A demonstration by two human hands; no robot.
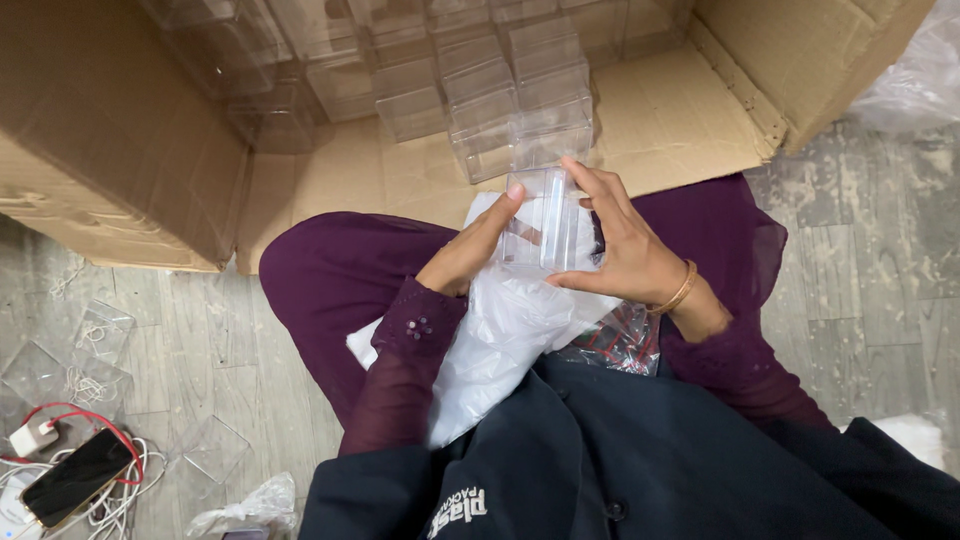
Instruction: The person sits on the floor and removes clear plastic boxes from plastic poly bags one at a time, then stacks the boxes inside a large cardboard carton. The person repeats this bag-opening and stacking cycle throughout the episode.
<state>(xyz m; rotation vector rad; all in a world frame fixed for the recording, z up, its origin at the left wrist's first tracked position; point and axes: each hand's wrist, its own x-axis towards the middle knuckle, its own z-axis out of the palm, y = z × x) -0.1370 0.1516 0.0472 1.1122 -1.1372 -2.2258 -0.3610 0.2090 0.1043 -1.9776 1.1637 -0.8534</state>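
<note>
Seemingly mid-assembly: the left hand (462, 258) and right hand (628, 252) curl their fingers around a clear rectangular plastic box (543, 228), held upright over a white plastic bag (500, 335) on the lap; squaring it needs gentle, even pressure

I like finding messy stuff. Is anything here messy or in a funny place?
Yes, a little. A phone lies on the floor in a tangle of white and red cables, with clear plastic pieces scattered beside it. The clear box held in both hands looks whole, and the boxes in the carton are stacked neatly.
</note>
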